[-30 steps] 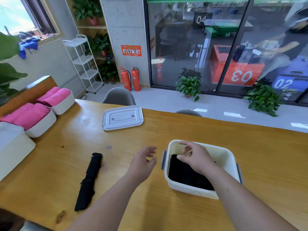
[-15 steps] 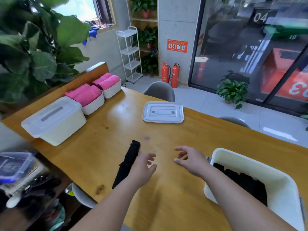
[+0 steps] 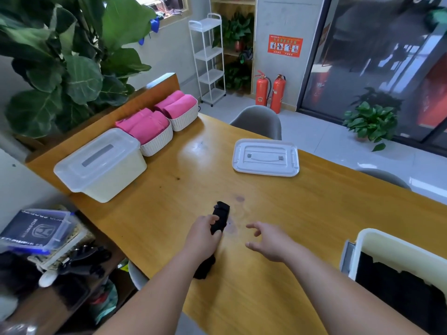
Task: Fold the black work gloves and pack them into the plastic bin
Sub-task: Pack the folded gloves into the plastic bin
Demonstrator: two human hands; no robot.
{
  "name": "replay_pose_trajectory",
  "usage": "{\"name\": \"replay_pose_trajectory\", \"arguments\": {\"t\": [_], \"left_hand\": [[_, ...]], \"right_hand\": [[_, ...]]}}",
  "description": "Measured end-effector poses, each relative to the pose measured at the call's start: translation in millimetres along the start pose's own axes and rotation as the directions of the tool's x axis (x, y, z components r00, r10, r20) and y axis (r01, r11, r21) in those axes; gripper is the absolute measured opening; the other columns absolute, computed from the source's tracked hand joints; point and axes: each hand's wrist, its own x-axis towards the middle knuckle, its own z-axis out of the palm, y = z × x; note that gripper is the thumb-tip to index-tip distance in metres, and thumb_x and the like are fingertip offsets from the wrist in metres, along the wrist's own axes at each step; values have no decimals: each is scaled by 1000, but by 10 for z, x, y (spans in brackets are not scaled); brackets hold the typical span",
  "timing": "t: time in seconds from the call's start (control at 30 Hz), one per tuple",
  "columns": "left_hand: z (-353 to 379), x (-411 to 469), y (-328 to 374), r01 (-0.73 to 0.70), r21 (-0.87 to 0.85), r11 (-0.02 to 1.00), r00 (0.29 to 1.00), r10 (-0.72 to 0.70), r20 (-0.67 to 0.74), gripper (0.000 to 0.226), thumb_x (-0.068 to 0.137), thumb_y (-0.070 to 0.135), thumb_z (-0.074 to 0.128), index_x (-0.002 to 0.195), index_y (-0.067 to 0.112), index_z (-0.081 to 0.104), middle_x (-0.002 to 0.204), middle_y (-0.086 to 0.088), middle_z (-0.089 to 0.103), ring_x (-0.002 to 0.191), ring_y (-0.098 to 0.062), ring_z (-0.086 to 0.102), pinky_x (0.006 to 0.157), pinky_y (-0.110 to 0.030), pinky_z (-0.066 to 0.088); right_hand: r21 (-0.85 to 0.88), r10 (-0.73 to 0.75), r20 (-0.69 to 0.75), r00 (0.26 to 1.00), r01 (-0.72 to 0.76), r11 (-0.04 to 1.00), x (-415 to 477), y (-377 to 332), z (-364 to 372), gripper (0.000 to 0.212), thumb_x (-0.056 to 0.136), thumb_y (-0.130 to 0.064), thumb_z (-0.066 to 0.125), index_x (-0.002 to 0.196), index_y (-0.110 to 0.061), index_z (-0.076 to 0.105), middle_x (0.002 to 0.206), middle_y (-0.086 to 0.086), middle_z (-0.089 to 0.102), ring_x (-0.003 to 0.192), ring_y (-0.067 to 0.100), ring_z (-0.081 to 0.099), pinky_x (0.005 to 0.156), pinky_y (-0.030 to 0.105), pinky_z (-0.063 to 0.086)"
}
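Note:
A long black work glove (image 3: 220, 217) lies on the wooden table (image 3: 314, 221) near its front edge. My left hand (image 3: 202, 238) grips the glove around its middle; the glove's near end shows below my wrist. My right hand (image 3: 268, 240) hovers just right of the glove with fingers spread, touching nothing. The white plastic bin (image 3: 377, 243) stands at the lower right, open, with folded black gloves (image 3: 399, 286) inside. Its grey lid (image 3: 265, 157) lies flat farther back on the table.
A closed translucent bin (image 3: 100, 163) and two white baskets of pink cloths (image 3: 154, 128) line the table's left side. A grey chair (image 3: 260, 120) stands behind the table. A cluttered shelf (image 3: 48, 250) and a large leafy plant (image 3: 67, 61) are at left.
The view has swung left. My left hand reached the black glove and closed around it. My right hand left the bin and came over beside the glove.

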Motion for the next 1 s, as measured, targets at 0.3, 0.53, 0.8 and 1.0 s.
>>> {"name": "replay_pose_trajectory", "arguments": {"t": [0.3, 0.53, 0.8, 1.0], "left_hand": [[-17, 519, -150, 154, 70, 986, 987, -157, 32, 56, 102, 40, 68, 152, 21, 51, 145, -2, 62, 128, -23, 63, 103, -37, 53], [90, 700, -150, 221, 134, 966, 973, -228, 41, 44, 99, 41, 72, 136, 19, 62, 125, 0, 70, 113, -25, 67, 94, -35, 56], [92, 741, -40, 226, 16, 974, 971, -226, 78, 29, 92, 34, 81, 116, 22, 68, 113, 5, 72, 99, -19, 66, 86, -30, 53], [53, 622, 248, 179, -326, 928, 983, -154, 101, 22, 91, 25, 84, 107, 23, 70, 102, 9, 75, 92, -3, 68, 75, -24, 53]], "right_hand": [[-60, -24, 70, 997, 29, 998, 281, -164, 98, 68, 99, -47, 69, 160, -35, 41, 153, -1, 54, 140, 20, 52, 111, 35, 43], [-53, 5, 82, 997, -1, 999, 334, -127, 103, 67, 101, -47, 67, 160, -35, 40, 152, 1, 55, 138, 22, 53, 111, 36, 45], [19, 49, 39, 998, -50, 999, 254, -15, 21, 62, 102, -47, 66, 158, -39, 42, 146, -5, 57, 135, 18, 54, 108, 32, 45], [156, 75, -67, 995, -63, 986, 131, 91, -144, 55, 100, -48, 68, 152, -45, 49, 135, -11, 62, 121, 16, 61, 99, 34, 52]]}}
